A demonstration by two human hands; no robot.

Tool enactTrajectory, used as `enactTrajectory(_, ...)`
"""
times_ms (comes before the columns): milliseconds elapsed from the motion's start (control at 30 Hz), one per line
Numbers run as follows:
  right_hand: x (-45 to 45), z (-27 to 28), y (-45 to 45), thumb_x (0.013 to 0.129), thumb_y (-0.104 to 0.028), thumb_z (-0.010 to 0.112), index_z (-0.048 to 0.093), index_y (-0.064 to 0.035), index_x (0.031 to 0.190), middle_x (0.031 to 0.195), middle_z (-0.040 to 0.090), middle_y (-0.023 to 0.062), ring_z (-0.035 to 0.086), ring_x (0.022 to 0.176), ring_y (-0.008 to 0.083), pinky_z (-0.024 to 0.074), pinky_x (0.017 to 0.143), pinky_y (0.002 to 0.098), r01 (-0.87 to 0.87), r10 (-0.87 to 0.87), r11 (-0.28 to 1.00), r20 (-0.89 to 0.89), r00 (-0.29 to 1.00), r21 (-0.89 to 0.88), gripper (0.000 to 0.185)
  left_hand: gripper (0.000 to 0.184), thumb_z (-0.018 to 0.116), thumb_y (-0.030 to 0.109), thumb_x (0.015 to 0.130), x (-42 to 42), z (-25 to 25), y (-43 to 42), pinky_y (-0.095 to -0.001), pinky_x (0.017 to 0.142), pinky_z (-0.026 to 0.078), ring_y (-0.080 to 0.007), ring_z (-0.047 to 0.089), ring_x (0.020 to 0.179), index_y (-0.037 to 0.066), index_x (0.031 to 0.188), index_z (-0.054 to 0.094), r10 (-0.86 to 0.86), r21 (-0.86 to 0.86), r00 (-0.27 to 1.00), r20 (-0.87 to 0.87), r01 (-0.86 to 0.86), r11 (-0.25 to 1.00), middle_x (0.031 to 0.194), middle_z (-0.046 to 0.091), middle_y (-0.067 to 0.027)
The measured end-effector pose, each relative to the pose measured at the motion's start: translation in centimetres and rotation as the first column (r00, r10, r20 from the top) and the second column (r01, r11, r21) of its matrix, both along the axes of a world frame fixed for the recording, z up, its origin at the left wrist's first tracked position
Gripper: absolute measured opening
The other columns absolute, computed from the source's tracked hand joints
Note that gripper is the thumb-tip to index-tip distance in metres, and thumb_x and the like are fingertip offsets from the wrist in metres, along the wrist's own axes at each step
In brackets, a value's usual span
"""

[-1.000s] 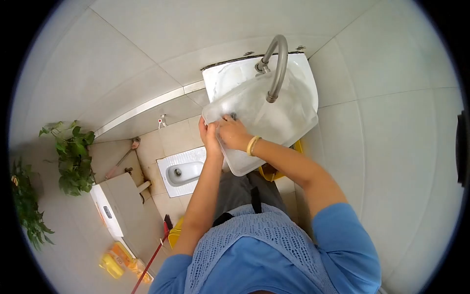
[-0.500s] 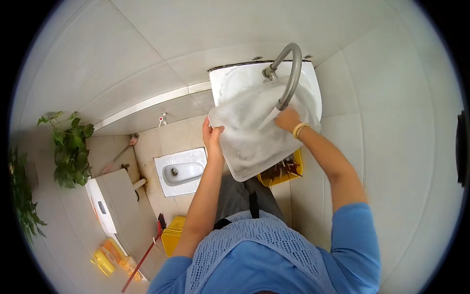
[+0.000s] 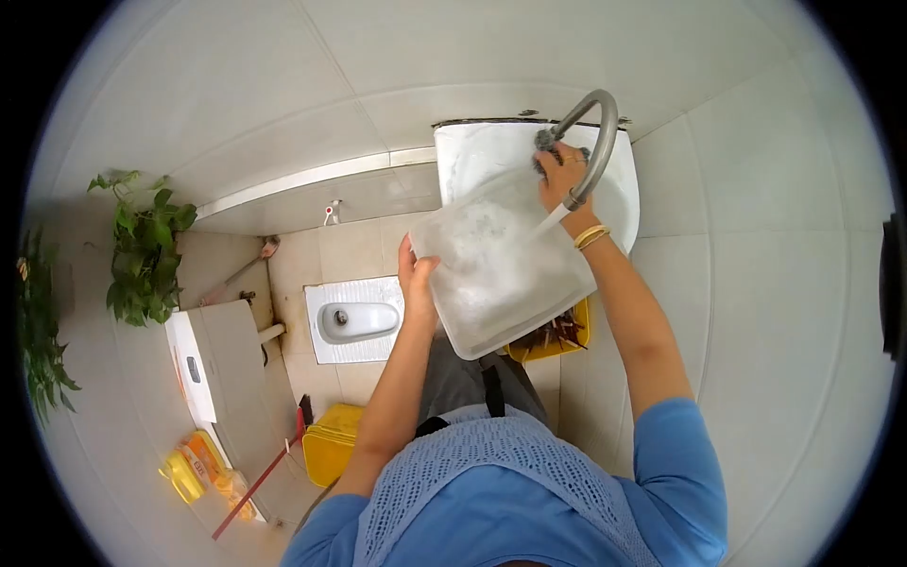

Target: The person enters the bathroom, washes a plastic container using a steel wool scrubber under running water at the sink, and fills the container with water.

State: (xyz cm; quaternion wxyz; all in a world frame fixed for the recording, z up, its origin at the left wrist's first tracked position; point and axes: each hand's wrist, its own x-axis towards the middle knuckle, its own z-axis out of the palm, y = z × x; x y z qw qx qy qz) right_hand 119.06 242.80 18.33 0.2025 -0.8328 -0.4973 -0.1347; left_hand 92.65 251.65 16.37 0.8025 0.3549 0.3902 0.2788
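Note:
A translucent white plastic tub [image 3: 501,293] leans tilted over the front of the white sink [image 3: 468,156]. My left hand [image 3: 417,277] is closed on the tub's left rim, thumb on the inside. Beyond the tub's far edge, my right hand [image 3: 564,180] is at the back of the sink near the tap's base, fingers closed around a grey steel wool scrubber [image 3: 545,142] that shows in part between and beside them. From the curved grey tap [image 3: 605,142], water runs into the tub past my right wrist.
Below the tub stands a yellow bin [image 3: 583,326] with waste inside. A squat toilet [image 3: 354,321] is set in the floor to the left. Farther left are a yellow bucket [image 3: 333,444], a red-handled broom [image 3: 269,477], a white cabinet [image 3: 213,364] and hanging plants [image 3: 146,250].
My right hand has moved from inside the tub up to the back of the sink, and the scrubber now shows. My left hand keeps its hold on the rim. The camera view has shifted slightly.

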Motion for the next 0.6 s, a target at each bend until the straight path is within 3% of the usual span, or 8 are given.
enactTrajectory(33, -1.0, -1.1, 0.8, 0.069, -0.007, 0.059, 0.065, -0.0092, 0.09, 0.109, 0.057, 0.0135, 0.051, 0.101, 0.0342, 0.0409, 0.086, 0.044, 0.007, -0.007, 1.0, 0.029, 1.0, -0.001, 0.022, 0.064, 0.054, 0.014, 0.072, 0.1, 0.3, 0.0, -0.0335, 0.091, 0.04, -0.0228, 0.049, 0.106, 0.005, 0.133, 0.036, -0.012, 0.027, 1.0, -0.021, 0.013, 1.0, 0.116, 0.048, -0.0113)
enactTrajectory(267, -12.6, 3.3, 5.0, 0.065, -0.001, 0.057, 0.063, -0.0107, 0.097, 0.111, 0.054, 0.0147, 0.049, 0.105, 0.033, 0.0419, 0.084, 0.0439, -0.307, 0.312, 0.95, -0.161, 0.936, 0.052, 0.034, 0.069, 0.062, 0.019, 0.08, -0.1, -0.2, 0.0, -0.0341, 0.096, 0.036, -0.0232, 0.045, 0.115, 0.007, 0.14, 0.029, -0.017, 0.023, 0.999, -0.029, 0.017, 1.0, 0.128, 0.043, -0.0125)
enactTrajectory(333, -14.9, 3.7, 5.1, 0.065, -0.001, 0.057, 0.063, -0.01, 0.099, 0.112, 0.053, 0.0153, 0.048, 0.107, 0.0338, 0.0415, 0.086, 0.0441, -0.343, 0.355, 0.935, -0.218, 0.909, 0.09, 0.036, 0.069, 0.056, 0.039, 0.087, -0.1, 0.6, -0.5, -0.0358, 0.101, 0.031, -0.0251, 0.039, 0.122, 0.007, 0.141, 0.026, -0.008, 0.11, 1.0, -0.004, 0.009, 0.994, 0.134, 0.039, -0.0141)
enactTrajectory(367, -15.9, 3.4, 5.1, 0.065, 0.0, 0.056, 0.062, -0.0096, 0.102, 0.114, 0.051, 0.0165, 0.046, 0.109, 0.035, 0.0406, 0.089, 0.0443, -0.339, 0.371, 0.927, -0.258, 0.892, 0.163, 0.039, 0.069, 0.056, 0.039, 0.087, -0.4, 0.0, -0.4, -0.0358, 0.101, 0.031, -0.0251, 0.039, 0.122, 0.007, 0.141, 0.026, -0.005, 0.114, 1.0, -0.002, 0.005, 0.993, 0.134, 0.039, -0.0141)
enactTrajectory(433, -17.7, 3.7, 4.9, 0.067, 0.003, 0.054, 0.061, -0.008, 0.108, 0.118, 0.046, 0.0208, 0.043, 0.112, 0.0385, 0.0381, 0.094, 0.0454, -0.319, 0.414, 0.903, -0.389, 0.823, 0.287, 0.043, 0.077, 0.041, 0.059, 0.089, -1.5, -1.9, 0.2, -0.0379, 0.105, 0.025, -0.028, 0.033, 0.127, 0.008, 0.143, 0.021, 0.007, -0.133, 0.988, 0.152, 0.013, 0.991, 0.14, 0.033, -0.0152)
enactTrajectory(467, -18.5, 3.5, 4.5, 0.067, 0.003, 0.054, 0.061, -0.008, 0.108, 0.118, 0.046, 0.0208, 0.043, 0.112, 0.0385, 0.0381, 0.094, 0.0454, -0.323, 0.42, 0.901, -0.396, 0.817, 0.289, 0.043, 0.077, 0.041, 0.059, 0.089, -1.9, -1.5, 0.4, -0.0379, 0.105, 0.025, -0.028, 0.033, 0.127, 0.008, 0.143, 0.021, 0.014, -0.133, 0.989, 0.144, 0.005, 0.991, 0.14, 0.033, -0.0152)
enactTrajectory(533, -19.5, 3.3, 3.7, 0.069, -0.003, 0.058, 0.061, -0.0076, 0.109, 0.122, 0.047, 0.0182, 0.043, 0.112, 0.036, 0.0391, 0.092, 0.0439, -0.24, 0.342, 0.934, -0.472, 0.812, 0.263, 0.04, 0.088, 0.028, 0.072, 0.084, -2.3, -0.8, 1.0, -0.0406, 0.105, 0.029, -0.0279, 0.036, 0.127, 0.005, 0.14, 0.024, -0.069, -0.214, 0.944, 0.323, 0.144, 0.966, 0.138, 0.036, -0.0146)
enactTrajectory(600, -19.8, 4.2, 1.7, 0.068, -0.003, 0.058, 0.061, -0.0069, 0.106, 0.12, 0.048, 0.0186, 0.044, 0.11, 0.0367, 0.0401, 0.091, 0.0435, -0.288, 0.364, 0.931, -0.497, 0.788, 0.224, 0.038, 0.087, 0.032, 0.071, 0.084, -3.1, -1.5, 1.7, -0.0422, 0.106, 0.024, -0.0289, 0.031, 0.129, 0.008, 0.143, 0.02, -0.081, -0.268, 0.924, 0.373, 0.191, 0.944, 0.141, 0.03, -0.0143)
